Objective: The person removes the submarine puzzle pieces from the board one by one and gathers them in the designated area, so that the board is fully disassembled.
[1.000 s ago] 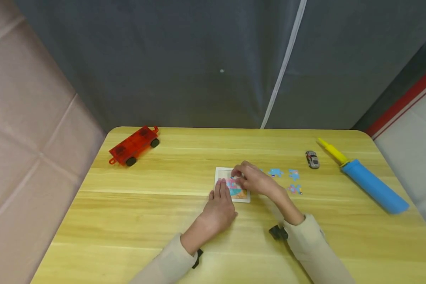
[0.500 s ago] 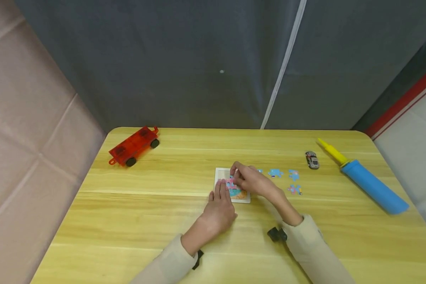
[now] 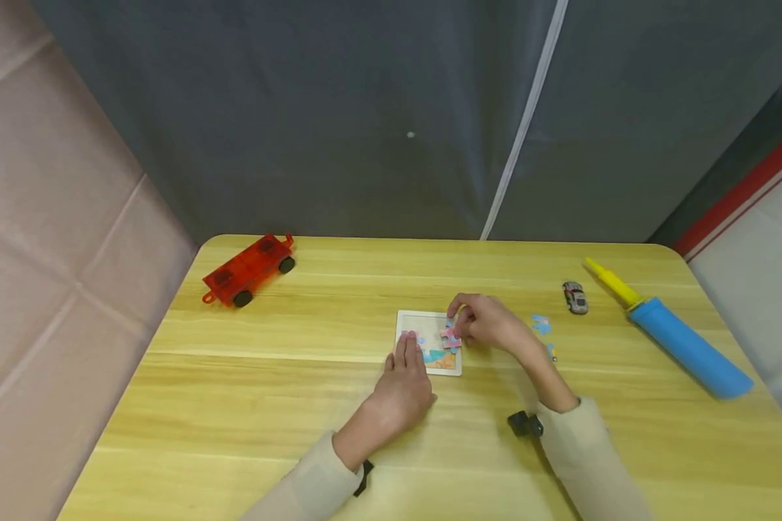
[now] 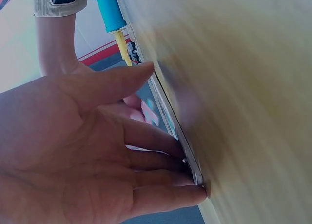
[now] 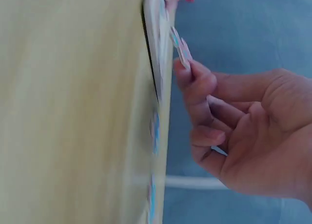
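Note:
A white puzzle tray lies on the table with a few joined pieces along its lower part. My left hand rests on the tray's left side, its fingers straight and covering some pieces. Between the thumb and fingers of my right hand I pinch a pink and blue puzzle piece over the tray's right side. In the right wrist view the pinched puzzle piece stands tilted, lifted off the tray.
Loose puzzle pieces lie right of my right hand, partly hidden by the arm. Farther right are a small toy car and a blue and yellow pump. A red wheeled toy wagon stands at the back left.
My right hand has moved right, lifting the pink and blue piece away from the middle of the tray. More of the bare tray shows. My left hand has stayed in place.

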Tool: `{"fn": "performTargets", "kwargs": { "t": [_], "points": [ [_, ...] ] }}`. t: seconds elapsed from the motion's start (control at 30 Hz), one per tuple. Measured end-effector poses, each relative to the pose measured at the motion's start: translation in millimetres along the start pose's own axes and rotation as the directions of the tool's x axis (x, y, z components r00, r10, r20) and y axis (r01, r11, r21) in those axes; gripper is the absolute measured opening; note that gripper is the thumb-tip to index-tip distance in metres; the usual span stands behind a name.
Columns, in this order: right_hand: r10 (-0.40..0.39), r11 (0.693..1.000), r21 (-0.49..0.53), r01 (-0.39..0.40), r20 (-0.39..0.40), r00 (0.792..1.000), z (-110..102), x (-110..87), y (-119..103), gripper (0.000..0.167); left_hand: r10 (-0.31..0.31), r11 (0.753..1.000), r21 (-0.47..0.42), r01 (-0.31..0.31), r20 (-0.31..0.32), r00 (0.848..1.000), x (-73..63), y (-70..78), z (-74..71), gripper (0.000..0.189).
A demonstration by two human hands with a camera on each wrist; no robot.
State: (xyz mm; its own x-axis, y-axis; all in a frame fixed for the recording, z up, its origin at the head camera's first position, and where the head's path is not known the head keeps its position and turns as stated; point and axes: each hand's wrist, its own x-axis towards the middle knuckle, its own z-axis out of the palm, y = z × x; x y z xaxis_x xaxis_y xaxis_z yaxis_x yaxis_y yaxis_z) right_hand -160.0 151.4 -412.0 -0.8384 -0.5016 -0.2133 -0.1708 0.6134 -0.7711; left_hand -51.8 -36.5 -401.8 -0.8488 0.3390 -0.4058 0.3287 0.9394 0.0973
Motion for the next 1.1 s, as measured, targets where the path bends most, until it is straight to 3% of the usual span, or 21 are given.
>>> {"fn": "performTargets", "kwargs": {
  "t": [0.23,0.37,0.53,0.67,1.1],
  "points": [
    [0.044,0.998,0.036,-0.045,0.03,0.999,-41,-25.0,17,0.022,-0.002,0.996,-0.09,0.003,0.013,1.0,-1.0,-2.4,-0.1,0.081],
    [0.069,0.997,0.039,-0.071,0.048,0.996,-54,-37.4,29,0.024,0.005,0.994,-0.112,-0.005,0.001,1.0,-1.6,-3.6,-0.2,0.074],
    [0.16,0.986,0.03,-0.163,0.088,0.983,-55,-43.6,37,0.022,0.011,0.993,-0.114,-0.011,0.004,1.0,-0.6,-4.9,-0.2,0.06],
    [0.233,0.972,-0.006,-0.233,0.073,0.97,-53,-45.5,39,0.02,0.011,0.992,-0.124,-0.01,0.008,1.0,-0.1,-5.9,-1.0,0.059],
    [0.309,0.944,-0.109,-0.31,-0.027,0.951,-51,-48.3,42,0.025,0.024,0.997,-0.079,-0.027,-0.035,0.999,-1.3,-4.8,0.7,0.069]
  ]
}}
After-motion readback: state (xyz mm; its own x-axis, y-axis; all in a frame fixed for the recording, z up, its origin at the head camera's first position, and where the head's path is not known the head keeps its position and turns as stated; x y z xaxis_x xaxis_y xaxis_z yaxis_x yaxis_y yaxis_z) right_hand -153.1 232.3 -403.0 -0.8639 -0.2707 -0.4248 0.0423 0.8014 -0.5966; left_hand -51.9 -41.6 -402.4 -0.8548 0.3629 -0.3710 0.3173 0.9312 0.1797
